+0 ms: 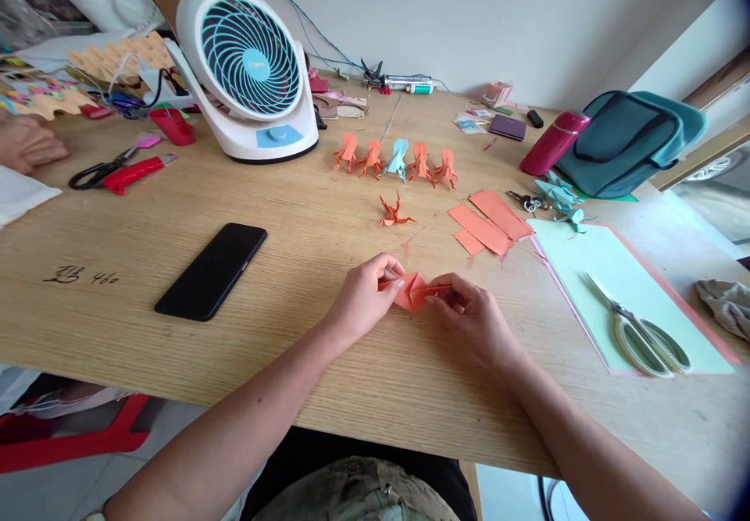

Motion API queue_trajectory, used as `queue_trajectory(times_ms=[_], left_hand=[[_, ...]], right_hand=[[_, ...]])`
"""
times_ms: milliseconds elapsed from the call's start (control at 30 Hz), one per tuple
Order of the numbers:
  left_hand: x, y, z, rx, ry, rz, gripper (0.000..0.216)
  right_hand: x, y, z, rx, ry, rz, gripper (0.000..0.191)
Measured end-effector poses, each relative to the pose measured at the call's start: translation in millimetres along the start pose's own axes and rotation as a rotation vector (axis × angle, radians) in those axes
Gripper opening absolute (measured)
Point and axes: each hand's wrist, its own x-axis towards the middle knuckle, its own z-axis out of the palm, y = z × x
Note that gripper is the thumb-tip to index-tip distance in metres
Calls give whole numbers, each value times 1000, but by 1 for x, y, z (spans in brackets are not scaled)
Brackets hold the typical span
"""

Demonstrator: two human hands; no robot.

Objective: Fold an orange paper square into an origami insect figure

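Between my two hands is a partly folded piece of orange origami paper (412, 292), just above the wooden table near its front. My left hand (369, 290) pinches its left end between thumb and fingers. The right end is pinched by my right hand (469, 310). Beyond them lies a small orange folded figure (395, 211) with thin pointed limbs. Farther back stands a row of several folded paper figures, most of them orange, with a light blue one (396, 158) in the middle. Orange paper strips (483, 228) rest to the right of my hands.
A black phone (212, 271) lies left, a white fan (251, 76) behind it. Scissors (638, 330) rest on pale green paper (662, 271) at right, near a pink bottle (554, 142) and teal bag (626, 146). Another person's hand (29, 142) shows at far left.
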Motion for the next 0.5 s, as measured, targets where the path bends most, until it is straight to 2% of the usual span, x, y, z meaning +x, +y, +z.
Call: queue_trajectory(times_ms=[167,267,333,400,500], left_hand=[[-15,7,5,347,-85,17,11],[-22,9,7,565,-63,164,13],[-23,9,7,602,-74,300,18],[-24,8,8,560,-144,375,19],[-23,4,8,499,-221,345,12]], right_hand=[[-6,-2,-6,-186,-73,-84,9],[-6,1,-8,-204,-111,-88,9],[-5,3,-9,-217,-125,-82,10],[-4,2,-9,-228,-144,-75,10],[-2,-1,-10,-220,-172,-53,7]])
